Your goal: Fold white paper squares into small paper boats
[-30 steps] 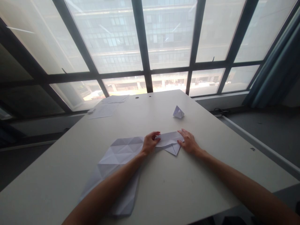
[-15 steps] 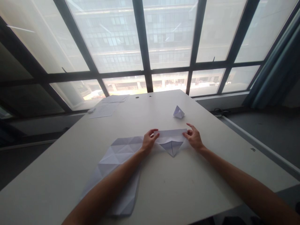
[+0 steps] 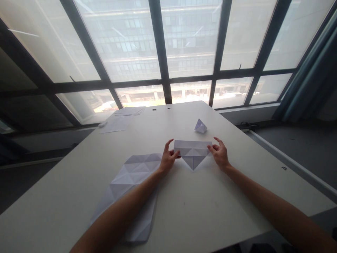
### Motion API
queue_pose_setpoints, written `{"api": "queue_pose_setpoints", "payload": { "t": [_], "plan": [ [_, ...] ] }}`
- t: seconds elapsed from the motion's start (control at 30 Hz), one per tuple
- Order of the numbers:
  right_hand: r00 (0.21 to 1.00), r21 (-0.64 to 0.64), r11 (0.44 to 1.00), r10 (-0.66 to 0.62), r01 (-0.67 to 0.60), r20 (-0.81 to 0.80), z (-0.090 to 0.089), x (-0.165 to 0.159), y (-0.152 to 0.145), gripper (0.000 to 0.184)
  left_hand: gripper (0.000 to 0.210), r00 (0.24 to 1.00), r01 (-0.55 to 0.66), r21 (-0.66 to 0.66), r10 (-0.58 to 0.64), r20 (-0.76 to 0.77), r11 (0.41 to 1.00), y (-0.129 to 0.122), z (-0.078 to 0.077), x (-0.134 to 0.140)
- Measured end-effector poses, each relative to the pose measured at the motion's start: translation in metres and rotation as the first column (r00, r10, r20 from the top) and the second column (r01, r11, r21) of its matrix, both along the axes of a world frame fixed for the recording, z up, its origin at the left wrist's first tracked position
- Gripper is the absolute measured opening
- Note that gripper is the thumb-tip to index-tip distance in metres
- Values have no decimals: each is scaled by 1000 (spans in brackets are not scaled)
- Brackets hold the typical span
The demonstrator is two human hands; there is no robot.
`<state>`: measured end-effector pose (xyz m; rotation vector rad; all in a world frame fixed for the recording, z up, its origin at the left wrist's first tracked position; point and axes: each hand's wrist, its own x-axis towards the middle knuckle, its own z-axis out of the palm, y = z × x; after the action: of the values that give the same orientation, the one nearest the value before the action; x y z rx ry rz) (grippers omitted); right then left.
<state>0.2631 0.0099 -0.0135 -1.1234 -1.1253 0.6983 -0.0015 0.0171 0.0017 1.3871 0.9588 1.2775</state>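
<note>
Between my hands is a folded sheet of white paper (image 3: 193, 151), with a straight band along its far edge and a triangular point toward me. My left hand (image 3: 169, 157) pinches its left end between thumb and fingers, the index finger raised. At the right end, my right hand (image 3: 219, 153) grips the paper the same way, its index finger also lifted. Beyond the paper stands a small folded paper pyramid (image 3: 200, 126). A larger creased paper sheet (image 3: 135, 175) lies on the left, partly hidden under my left forearm.
A white table (image 3: 200, 214) carries everything. Several flat paper sheets (image 3: 116, 123) lie at its far left, near a small crumpled paper piece (image 3: 102, 124). Tall windows (image 3: 189, 38) rise behind the table, and a blue curtain (image 3: 308, 66) hangs at the right.
The folded paper has tilted, its band's far edge rising and its point drawing slightly away from me. My left index finger has lifted off the paper. The pyramid and creased sheet have stayed put.
</note>
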Motion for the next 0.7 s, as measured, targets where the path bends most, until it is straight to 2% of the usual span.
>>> {"api": "queue_pose_setpoints", "payload": {
  "t": [0.17,0.3,0.4,0.53,0.6,0.7],
  "plan": [
    [998,33,998,56,-57,33,5,-3,-3,57,54,997,-51,75,56,-56,996,1,-3,1],
    [989,54,989,131,-135,73,2,-3,-2,43,50,987,-102,136,117,-108,985,5,-7,-1],
    [979,38,987,149,-156,142,1,-1,-1,43,48,980,-132,198,158,-124,971,6,-7,-3],
    [953,87,987,107,-137,282,7,0,-4,40,36,926,-211,280,283,-248,936,5,-4,-6],
    [934,142,982,66,-122,352,11,-1,-8,33,26,881,-258,350,368,-299,900,3,-2,-7],
    [915,210,974,-3,-90,403,17,-1,-13,24,15,849,-276,474,444,-288,836,-3,4,-7]
  ]
}}
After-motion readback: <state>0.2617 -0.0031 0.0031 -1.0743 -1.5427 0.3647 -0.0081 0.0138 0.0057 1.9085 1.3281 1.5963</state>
